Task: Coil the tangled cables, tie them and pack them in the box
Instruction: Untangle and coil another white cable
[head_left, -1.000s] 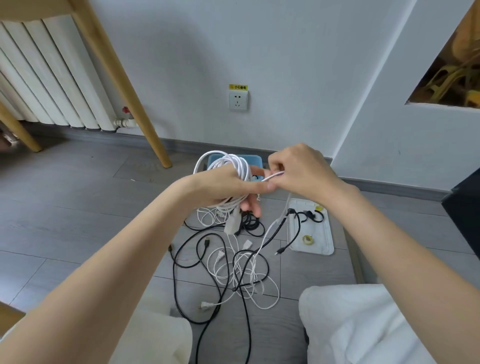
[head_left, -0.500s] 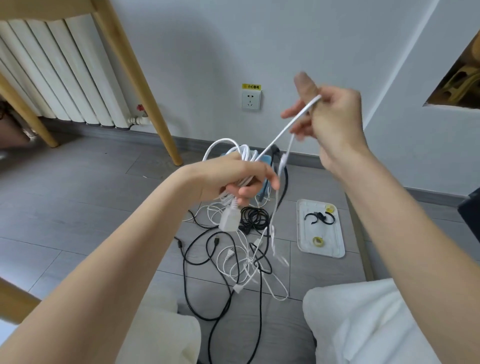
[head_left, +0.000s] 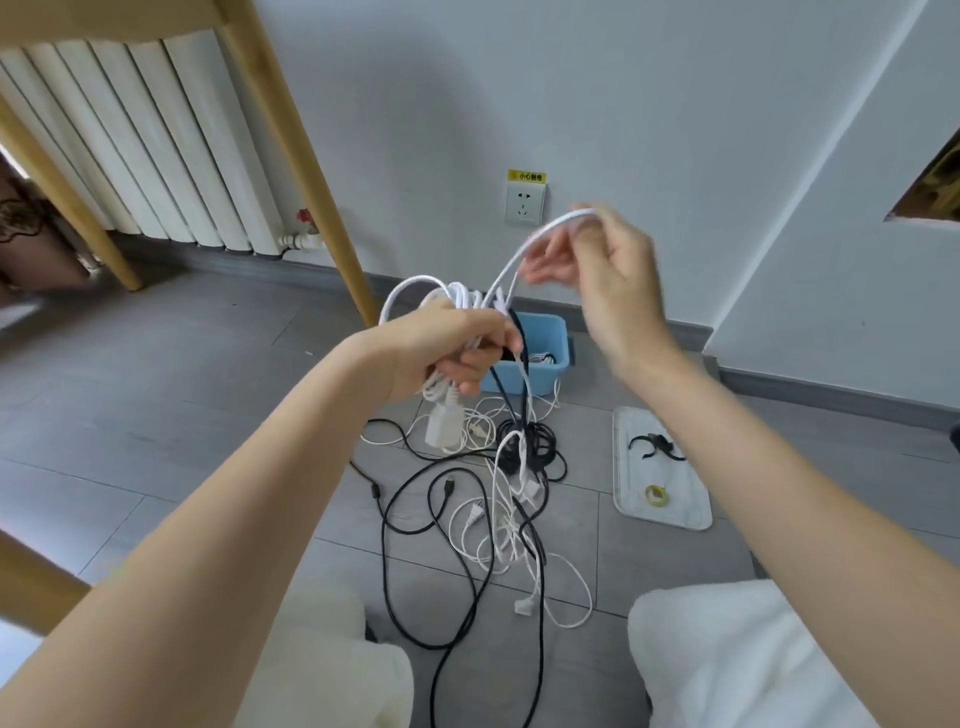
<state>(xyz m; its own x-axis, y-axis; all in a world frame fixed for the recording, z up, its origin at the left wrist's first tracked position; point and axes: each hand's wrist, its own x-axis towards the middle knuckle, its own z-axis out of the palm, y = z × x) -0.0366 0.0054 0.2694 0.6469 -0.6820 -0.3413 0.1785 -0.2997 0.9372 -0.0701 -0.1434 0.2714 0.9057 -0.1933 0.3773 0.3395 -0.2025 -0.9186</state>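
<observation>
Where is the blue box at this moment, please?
In the head view the blue box stands on the floor near the wall, below the socket, just behind the left hand and beyond the tangled cables.

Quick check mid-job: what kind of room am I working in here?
Probably a room in a home or office, worked on the floor: grey tiled floor, white ribbed wall radiator, white wall power socket and a light wooden table leg nearby.

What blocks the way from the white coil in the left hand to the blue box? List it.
No solid object does. The white coil in the left hand hangs just in front of the blue box. But its free run, pinched by the right hand, still trails into the floor tangle.
</observation>
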